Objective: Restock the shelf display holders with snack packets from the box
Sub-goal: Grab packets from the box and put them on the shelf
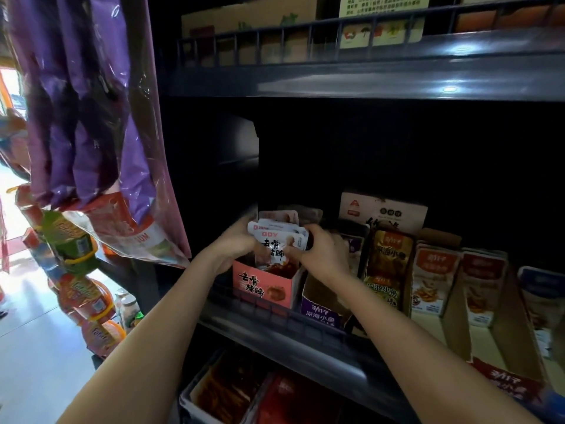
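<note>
Snack packets [276, 240], white and pink, stand bunched upright in the pink display holder [263, 286] on the dark shelf [305, 341], their tops above its rim. The left hand [235, 244] grips the bunch from 9 o'clock with curled fingers. The right hand [321, 254] holds its other edge from 3 o'clock, and a purple holder [319, 315] sits just beside at 4 o'clock.

shop, stocked snack shelves [351, 332], hanging bags [91, 117]
</note>
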### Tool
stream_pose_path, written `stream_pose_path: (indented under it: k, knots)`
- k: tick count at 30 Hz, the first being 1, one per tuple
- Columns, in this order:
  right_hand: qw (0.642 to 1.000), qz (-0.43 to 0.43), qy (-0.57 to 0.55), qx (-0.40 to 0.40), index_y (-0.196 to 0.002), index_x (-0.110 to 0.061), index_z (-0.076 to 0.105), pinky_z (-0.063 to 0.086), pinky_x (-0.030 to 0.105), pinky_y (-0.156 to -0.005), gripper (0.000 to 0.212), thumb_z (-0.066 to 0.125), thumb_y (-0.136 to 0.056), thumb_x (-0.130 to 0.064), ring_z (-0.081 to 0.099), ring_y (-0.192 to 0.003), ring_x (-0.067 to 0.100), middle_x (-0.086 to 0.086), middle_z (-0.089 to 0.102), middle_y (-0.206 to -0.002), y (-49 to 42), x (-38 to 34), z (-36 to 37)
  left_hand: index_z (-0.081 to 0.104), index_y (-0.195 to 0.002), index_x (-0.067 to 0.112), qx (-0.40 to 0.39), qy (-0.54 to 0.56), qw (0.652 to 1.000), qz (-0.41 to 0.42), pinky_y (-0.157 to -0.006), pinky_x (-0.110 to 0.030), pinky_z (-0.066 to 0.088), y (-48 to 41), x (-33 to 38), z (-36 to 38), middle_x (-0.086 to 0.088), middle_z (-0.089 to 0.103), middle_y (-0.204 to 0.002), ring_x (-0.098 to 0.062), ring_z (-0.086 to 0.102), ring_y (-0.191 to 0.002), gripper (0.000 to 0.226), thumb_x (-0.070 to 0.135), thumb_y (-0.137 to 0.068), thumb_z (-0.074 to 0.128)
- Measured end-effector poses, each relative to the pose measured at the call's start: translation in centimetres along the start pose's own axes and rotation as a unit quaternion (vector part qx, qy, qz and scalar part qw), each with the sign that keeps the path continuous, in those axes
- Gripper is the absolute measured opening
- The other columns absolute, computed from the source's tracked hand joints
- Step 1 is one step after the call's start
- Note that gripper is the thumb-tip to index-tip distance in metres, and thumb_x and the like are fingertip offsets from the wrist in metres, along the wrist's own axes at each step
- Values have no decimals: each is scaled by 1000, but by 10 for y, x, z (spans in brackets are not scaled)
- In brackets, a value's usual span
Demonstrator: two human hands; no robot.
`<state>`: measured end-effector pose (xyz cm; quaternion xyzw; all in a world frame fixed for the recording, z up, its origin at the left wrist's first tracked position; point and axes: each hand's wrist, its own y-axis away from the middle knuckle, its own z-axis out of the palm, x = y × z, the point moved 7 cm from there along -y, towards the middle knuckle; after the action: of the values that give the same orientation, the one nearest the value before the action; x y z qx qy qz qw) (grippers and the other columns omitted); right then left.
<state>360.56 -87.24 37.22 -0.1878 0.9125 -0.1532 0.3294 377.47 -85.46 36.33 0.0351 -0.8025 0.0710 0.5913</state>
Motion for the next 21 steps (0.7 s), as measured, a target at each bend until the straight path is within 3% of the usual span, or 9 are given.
stream_pose_path:
  k: [2, 4, 7, 9, 11, 14, 17, 19, 21]
  knots:
    - [1000, -11, -4, -10, -129, -23, 53, 42, 44, -96, 55, 72, -80, -41, 51, -118, 28, 2, 62, -123, -3, -2, -1, 19, -150, 18, 44, 57, 997, -20, -89, -39, 52, -3, -4, -4, -7, 55, -127, -24, 53, -111, 104, -26, -65, 59]
    - [999, -23, -26, -25, -128, -20, 55, 48, 46, -93, 53, 74, -80, -28, 56, -115, 27, 4, 64, -122, -3, -3, 2, 12, -152, 19, 72, 107, 991, -18, -90, -43, 51, 0, -3, -2, -8, 45, -140, -22, 50, -110, 105, -31, -67, 48]
    - [999, -33, -37, -11, -125, -18, 58, 50, 43, -90, 46, 73, -82, -20, 58, -111, 26, 6, 65, -119, -3, -2, 3, 16, -151, 19, 73, 181, 981, 9, -62, -29, 55, 5, 6, 7, 1, 48, -125, -13, 55, -91, 98, -33, -71, 35]
    - [999, -30, 0, 24, -126, -20, 58, 49, 39, -89, 47, 72, -82, -27, 57, -110, 26, 5, 65, -118, -1, -1, 4, 22, -149, 21, 57, 205, 977, 25, -55, -27, 53, 5, 11, 13, 5, 49, -120, -10, 57, -91, 98, -35, -69, 31]
    - [998, -19, 24, 49, -128, -22, 56, 48, 37, -87, 48, 70, -83, -32, 55, -108, 26, 4, 65, -116, 2, -1, 6, 23, -149, 21, 57, 203, 977, 27, -59, -30, 52, 1, 11, 13, 2, 49, -124, -14, 58, -94, 97, -34, -69, 31]
    - [999, -1, -7, 40, -128, -25, 55, 49, 38, -84, 48, 71, -83, -33, 58, -103, 23, 1, 68, -107, 5, -1, 8, 22, -150, 19, 91, 192, 977, 11, -70, -37, 52, 1, 1, 5, 3, 51, -114, -15, 57, -93, 94, -31, -71, 37]
    - [999, 6, -49, 17, -125, -25, 55, 52, 34, -75, 48, 73, -81, -32, 62, -88, 15, -5, 68, -92, 6, 3, 9, 33, -146, 15, 98, 154, 983, 35, -75, -28, 53, 7, -6, -1, 0, 51, -122, -11, 55, -98, 84, -26, -74, 52]
    - [998, 14, -60, 8, -125, -25, 55, 52, 38, -78, 50, 74, -80, -33, 62, -86, 15, -8, 65, -88, 7, 7, 11, 41, -141, 13, 103, 109, 987, 59, -80, -22, 50, 11, -9, -5, 1, 53, -119, -12, 53, -107, 74, -18, -77, 61]
    - [997, 24, -68, 14, -124, -26, 54, 51, 43, -81, 50, 74, -79, -34, 63, -87, 18, -10, 64, -87, 8, 11, 15, 45, -137, 12, 121, 74, 987, 79, -88, -26, 47, 13, -10, -10, 2, 55, -116, -13, 52, -111, 64, -9, -80, 66]
